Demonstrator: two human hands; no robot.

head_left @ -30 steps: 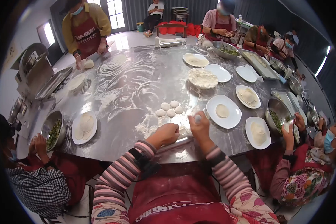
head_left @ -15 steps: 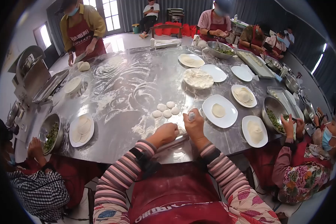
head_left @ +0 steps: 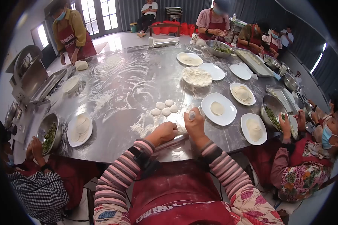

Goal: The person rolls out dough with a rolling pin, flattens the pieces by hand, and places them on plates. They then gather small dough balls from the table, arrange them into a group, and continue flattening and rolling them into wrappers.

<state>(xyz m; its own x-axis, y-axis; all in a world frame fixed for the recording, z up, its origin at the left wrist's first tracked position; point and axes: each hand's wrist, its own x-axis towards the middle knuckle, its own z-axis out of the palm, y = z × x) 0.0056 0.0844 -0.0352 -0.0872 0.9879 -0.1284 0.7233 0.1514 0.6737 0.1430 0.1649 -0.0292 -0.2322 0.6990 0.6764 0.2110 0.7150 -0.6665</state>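
Note:
My right hand (head_left: 196, 123) is closed around a rolling pin (head_left: 192, 114), whose pale, rounded end sticks up out of the fist. Just to its left, my left hand (head_left: 163, 133) has its fingers curled low over the table's near edge. What those fingers hold is hidden; a whitish patch shows between the two hands. Beyond them, several small flattened dough pieces (head_left: 164, 107) lie in a cluster on floury metal. A white plate (head_left: 229, 117) with one round wrapper (head_left: 217, 108) stands right of my right hand.
Scattered flour covers the steel table (head_left: 116, 127). A heaped plate of flour (head_left: 196, 77) stands farther back. Plates of wrappers (head_left: 80, 129) and bowls of green filling (head_left: 50, 133) stand at both sides. Other people work around the table; a dough lump (head_left: 81, 65) lies far left.
The view has shifted slightly. My hands keep nearly the same pose. The far-left person's hand has moved off the dough lump, and the right-hand neighbour's hands have shifted beside the bowl.

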